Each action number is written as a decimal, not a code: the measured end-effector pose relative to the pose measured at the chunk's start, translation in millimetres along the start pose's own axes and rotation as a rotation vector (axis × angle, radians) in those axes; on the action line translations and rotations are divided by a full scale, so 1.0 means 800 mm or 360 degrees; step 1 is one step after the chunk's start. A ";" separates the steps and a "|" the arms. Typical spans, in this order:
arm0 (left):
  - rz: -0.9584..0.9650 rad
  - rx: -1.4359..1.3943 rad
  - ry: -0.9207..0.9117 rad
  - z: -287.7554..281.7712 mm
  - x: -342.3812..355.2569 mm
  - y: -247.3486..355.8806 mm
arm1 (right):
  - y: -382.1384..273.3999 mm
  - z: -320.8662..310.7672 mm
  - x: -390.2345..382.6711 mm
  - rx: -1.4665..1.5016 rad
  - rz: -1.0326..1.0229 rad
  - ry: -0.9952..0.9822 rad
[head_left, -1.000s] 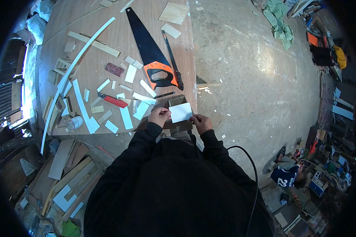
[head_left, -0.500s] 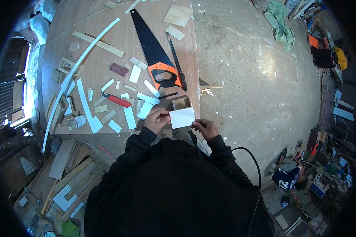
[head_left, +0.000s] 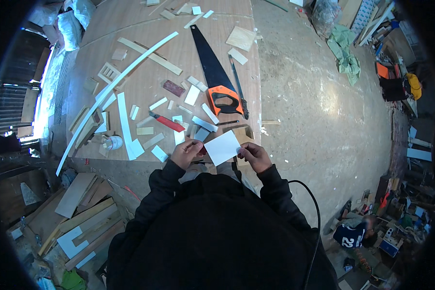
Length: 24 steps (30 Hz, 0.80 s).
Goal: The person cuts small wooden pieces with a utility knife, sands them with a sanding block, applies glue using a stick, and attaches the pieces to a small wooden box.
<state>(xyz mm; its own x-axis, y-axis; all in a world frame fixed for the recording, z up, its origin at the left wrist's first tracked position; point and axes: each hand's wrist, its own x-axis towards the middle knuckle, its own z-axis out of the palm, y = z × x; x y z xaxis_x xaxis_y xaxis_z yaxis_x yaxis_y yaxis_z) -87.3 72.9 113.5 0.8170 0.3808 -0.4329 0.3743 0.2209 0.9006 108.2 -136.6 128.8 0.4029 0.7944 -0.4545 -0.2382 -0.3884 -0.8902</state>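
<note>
My left hand pinches the left corner of a white rectangular card or thin board, held at a slant near the table's front edge. On the opposite edge, my right hand grips it between thumb and fingers. An open brown box sits just behind the piece, partly hidden by it. A thin dark stick lies beyond, beside small pale offcuts. A red-handled knife lies to the left, and a handsaw with orange handle farther back.
The wooden table carries long strips, several blocks and a small jar. Boards are piled on the floor at lower left. A person in a dark jersey is at lower right, among clutter. A black cable curves beside me.
The view has shifted, so the table appears farther right. Both hands have carried the white piece leftward off the box, exposing more of it, and tilted the piece anticlockwise.
</note>
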 end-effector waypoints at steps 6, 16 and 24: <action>0.0050 -0.0305 -0.0057 -0.040 -0.047 0.018 | -0.012 0.056 0.014 -0.0064 -0.0262 0.0026; 0.0035 -0.0339 -0.0324 -0.040 -0.086 0.045 | -0.061 0.144 0.003 -0.0226 -0.0437 0.0172; -0.0099 -0.0910 -0.0334 -0.010 -0.083 0.009 | -0.017 0.136 -0.065 0.0251 -0.0191 0.0316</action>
<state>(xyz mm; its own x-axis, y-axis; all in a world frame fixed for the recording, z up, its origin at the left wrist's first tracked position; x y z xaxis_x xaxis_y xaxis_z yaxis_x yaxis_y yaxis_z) -142.1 56.4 148.6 0.8920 0.1795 -0.4148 0.1767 0.7062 0.6856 -5.4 -121.9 168.0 0.5980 0.7175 -0.3573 -0.3065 -0.2072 -0.9290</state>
